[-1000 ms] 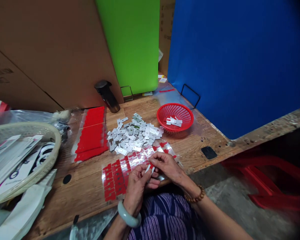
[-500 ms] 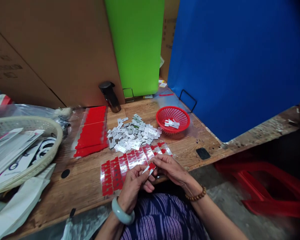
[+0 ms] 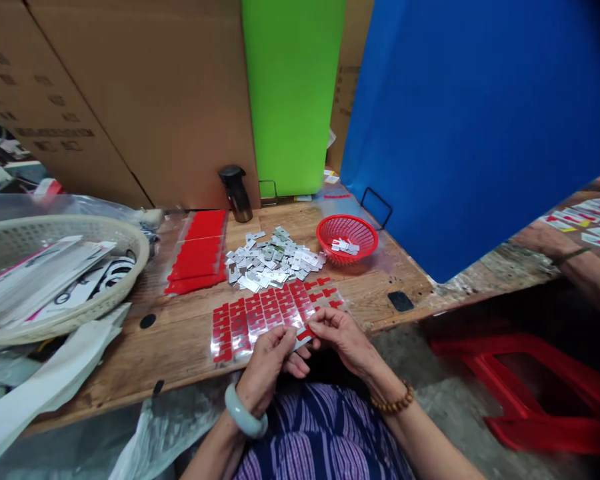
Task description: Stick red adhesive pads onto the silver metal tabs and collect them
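Observation:
Between my fingers, at the table's front edge, is a small silver metal plate [image 3: 301,338]. My left hand [image 3: 275,353] pinches its left end. With thumb and finger my right hand [image 3: 337,337] grips a red sticker [image 3: 306,332] that lies over the plate; whether it is stuck down I cannot tell. Just beyond my hands lies a clear sheet of red stickers [image 3: 255,317], with gaps at its right end. Behind that sheet is a heap of loose silver plates [image 3: 275,260]. A red plastic basket [image 3: 347,227] to its right holds several plates.
Stacked red sticker sheets [image 3: 200,250] lie left of the heap, near a dark bottle [image 3: 237,195]. A pale basket [image 3: 135,280] of printed pieces stands far left. A blue panel [image 3: 455,133] rises at right; another person's arm [image 3: 575,257] shows beyond it. A red stool [image 3: 520,427] is below.
The view has swung a little left, bringing another person's arm into sight at the right. My hands have turned the plate slightly, and the red sticker now lies along it.

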`<state>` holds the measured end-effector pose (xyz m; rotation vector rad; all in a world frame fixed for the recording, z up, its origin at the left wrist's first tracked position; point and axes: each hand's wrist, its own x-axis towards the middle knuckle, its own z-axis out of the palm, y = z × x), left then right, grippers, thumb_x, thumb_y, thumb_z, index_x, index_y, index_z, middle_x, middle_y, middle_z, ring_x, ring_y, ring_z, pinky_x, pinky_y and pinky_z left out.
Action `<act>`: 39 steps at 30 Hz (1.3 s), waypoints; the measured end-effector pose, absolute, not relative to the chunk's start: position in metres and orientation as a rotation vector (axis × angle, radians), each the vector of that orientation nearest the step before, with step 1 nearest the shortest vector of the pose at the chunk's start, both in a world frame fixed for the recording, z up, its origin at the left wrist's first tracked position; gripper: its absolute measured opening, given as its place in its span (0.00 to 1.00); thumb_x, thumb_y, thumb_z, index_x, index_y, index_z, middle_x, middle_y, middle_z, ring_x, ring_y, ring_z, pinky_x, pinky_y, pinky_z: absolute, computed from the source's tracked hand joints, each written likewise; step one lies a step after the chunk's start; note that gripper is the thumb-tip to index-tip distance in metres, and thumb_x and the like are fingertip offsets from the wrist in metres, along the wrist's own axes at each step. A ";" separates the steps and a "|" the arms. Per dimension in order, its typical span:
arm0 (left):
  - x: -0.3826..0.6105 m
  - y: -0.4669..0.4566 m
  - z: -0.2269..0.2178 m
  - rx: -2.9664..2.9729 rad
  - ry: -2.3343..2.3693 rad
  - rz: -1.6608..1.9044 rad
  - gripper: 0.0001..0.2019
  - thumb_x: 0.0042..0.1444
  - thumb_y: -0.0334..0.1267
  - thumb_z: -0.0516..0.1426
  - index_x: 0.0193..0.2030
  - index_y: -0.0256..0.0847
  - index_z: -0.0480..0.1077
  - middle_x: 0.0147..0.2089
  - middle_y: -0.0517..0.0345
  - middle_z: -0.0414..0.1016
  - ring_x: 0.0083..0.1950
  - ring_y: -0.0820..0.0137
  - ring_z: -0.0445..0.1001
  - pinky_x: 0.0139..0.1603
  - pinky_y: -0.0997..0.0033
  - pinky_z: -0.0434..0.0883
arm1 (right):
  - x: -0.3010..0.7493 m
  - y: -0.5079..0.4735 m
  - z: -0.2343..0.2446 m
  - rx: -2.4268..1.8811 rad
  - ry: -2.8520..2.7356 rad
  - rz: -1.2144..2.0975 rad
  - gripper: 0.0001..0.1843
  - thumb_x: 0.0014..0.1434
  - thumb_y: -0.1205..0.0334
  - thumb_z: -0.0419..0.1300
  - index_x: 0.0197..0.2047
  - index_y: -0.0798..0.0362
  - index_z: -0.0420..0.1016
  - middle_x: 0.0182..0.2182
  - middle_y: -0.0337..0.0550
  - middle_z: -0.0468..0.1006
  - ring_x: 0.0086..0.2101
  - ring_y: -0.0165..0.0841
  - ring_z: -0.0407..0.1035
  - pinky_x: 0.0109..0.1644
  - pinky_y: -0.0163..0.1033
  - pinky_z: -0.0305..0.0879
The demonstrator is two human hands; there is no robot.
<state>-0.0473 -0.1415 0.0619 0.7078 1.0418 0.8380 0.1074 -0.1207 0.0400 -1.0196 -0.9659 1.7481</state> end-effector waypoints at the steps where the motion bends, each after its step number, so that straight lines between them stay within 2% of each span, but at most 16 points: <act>1: -0.048 -0.143 0.062 0.677 1.042 0.852 0.15 0.50 0.45 0.60 0.33 0.31 0.68 0.25 0.54 0.74 0.19 0.78 0.71 0.20 0.82 0.68 | 0.107 -0.124 0.039 -1.033 -0.986 1.708 0.13 0.47 0.56 0.66 0.30 0.56 0.70 0.21 0.34 0.71 0.20 0.23 0.64 0.26 0.30 0.58; 7: -0.049 -0.158 0.064 0.664 1.067 0.902 0.17 0.47 0.46 0.62 0.35 0.33 0.66 0.26 0.54 0.76 0.21 0.76 0.73 0.23 0.79 0.71 | 0.108 -0.143 0.040 -1.125 -1.128 1.515 0.13 0.49 0.55 0.65 0.29 0.56 0.69 0.23 0.35 0.72 0.20 0.23 0.64 0.27 0.30 0.58; 13: -0.048 -0.175 0.062 0.827 1.114 0.926 0.16 0.44 0.43 0.64 0.32 0.34 0.64 0.19 0.62 0.72 0.16 0.80 0.67 0.16 0.82 0.64 | 0.107 -0.161 0.045 -1.160 -1.285 1.419 0.11 0.50 0.57 0.62 0.28 0.55 0.67 0.20 0.33 0.69 0.19 0.23 0.63 0.25 0.30 0.56; 20: -0.048 -0.187 0.061 0.984 1.146 0.959 0.16 0.45 0.46 0.60 0.30 0.35 0.63 0.17 0.65 0.68 0.13 0.81 0.62 0.14 0.83 0.59 | 0.101 -0.175 0.049 -1.134 -1.462 1.420 0.12 0.53 0.56 0.59 0.27 0.56 0.67 0.21 0.35 0.69 0.19 0.24 0.62 0.23 0.30 0.57; 27: -0.046 -0.185 0.059 1.051 1.228 0.913 0.14 0.46 0.47 0.58 0.29 0.37 0.63 0.16 0.66 0.66 0.13 0.80 0.61 0.14 0.81 0.57 | 0.102 -0.170 0.038 -1.111 -1.407 1.516 0.14 0.51 0.54 0.61 0.26 0.56 0.65 0.19 0.34 0.68 0.17 0.24 0.61 0.22 0.29 0.54; 35: -0.048 -0.165 0.029 1.042 1.243 0.799 0.21 0.44 0.56 0.56 0.30 0.37 0.64 0.17 0.64 0.65 0.13 0.78 0.60 0.14 0.78 0.55 | 0.112 -0.155 0.019 -1.084 -1.370 1.676 0.16 0.49 0.52 0.61 0.29 0.57 0.68 0.22 0.37 0.71 0.18 0.24 0.63 0.25 0.30 0.57; 39: -0.046 -0.148 0.000 1.018 1.214 0.867 0.23 0.39 0.59 0.59 0.28 0.38 0.65 0.15 0.64 0.64 0.16 0.78 0.59 0.18 0.78 0.54 | 0.117 -0.136 -0.001 -1.204 -1.402 1.683 0.16 0.44 0.53 0.64 0.27 0.57 0.68 0.17 0.34 0.68 0.17 0.23 0.61 0.21 0.28 0.51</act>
